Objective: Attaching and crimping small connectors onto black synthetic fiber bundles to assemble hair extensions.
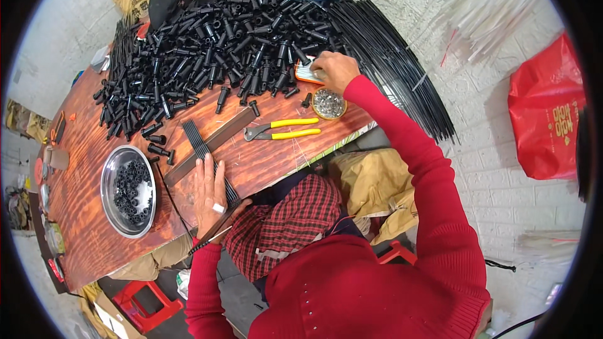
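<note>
My left hand point(208, 198), a white band round one finger, rests at the table's near edge. Its fingers lie long beside a flat bundle of thin black rods point(198, 140), with the thumb on the other side. The bundle crosses a brown wooden strip point(208, 148). My right hand point(337, 71) is bent over a small orange-rimmed tray point(302, 74) with white in it. Its fingertips are pinched together, and what they hold is hidden. Just below it stands a round tub of small metal pieces point(329, 103). Yellow-handled pliers point(282, 129) lie between my hands.
A heap of black tubular plastic parts point(213, 50) covers the back of the table. Long black rods point(396, 56) fan out at the right. A metal bowl point(107, 198) of small black rings stands left. A red bag point(546, 110) hangs on the wall; a red stool point(147, 314) is below.
</note>
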Available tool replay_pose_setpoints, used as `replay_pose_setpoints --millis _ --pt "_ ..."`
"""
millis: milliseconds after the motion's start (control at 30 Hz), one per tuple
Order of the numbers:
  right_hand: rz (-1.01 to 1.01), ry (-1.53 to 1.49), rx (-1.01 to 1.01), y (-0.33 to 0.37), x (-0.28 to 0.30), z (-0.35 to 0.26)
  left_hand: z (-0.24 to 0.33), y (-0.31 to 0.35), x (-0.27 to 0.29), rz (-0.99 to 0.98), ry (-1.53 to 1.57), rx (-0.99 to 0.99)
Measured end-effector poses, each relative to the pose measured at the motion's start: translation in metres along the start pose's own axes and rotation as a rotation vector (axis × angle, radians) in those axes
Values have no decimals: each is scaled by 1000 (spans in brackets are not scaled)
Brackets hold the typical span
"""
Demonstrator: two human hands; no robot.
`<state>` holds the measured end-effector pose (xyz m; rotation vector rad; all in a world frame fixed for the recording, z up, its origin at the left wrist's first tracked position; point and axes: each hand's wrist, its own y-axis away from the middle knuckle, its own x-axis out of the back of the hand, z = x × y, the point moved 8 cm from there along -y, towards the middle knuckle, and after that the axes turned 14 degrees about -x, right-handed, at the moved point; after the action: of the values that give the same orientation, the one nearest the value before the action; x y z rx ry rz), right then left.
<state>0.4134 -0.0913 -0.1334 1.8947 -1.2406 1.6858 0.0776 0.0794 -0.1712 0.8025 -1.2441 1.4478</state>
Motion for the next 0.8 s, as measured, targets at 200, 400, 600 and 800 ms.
replay_pose_setpoints --millis 200,400,600,800 --pt "3 182 107 -12 -10 -2 1 -1 3 23 -10 -10" --pt "-48 112 64 -11 -8 9 0 -1 1 14 -17 4" --pt "-9 195 182 -8 -8 -5 0 -1 2 23 -13 0" --pt "-2 51 21 -14 5 6 2 -2 3 32 5 2"
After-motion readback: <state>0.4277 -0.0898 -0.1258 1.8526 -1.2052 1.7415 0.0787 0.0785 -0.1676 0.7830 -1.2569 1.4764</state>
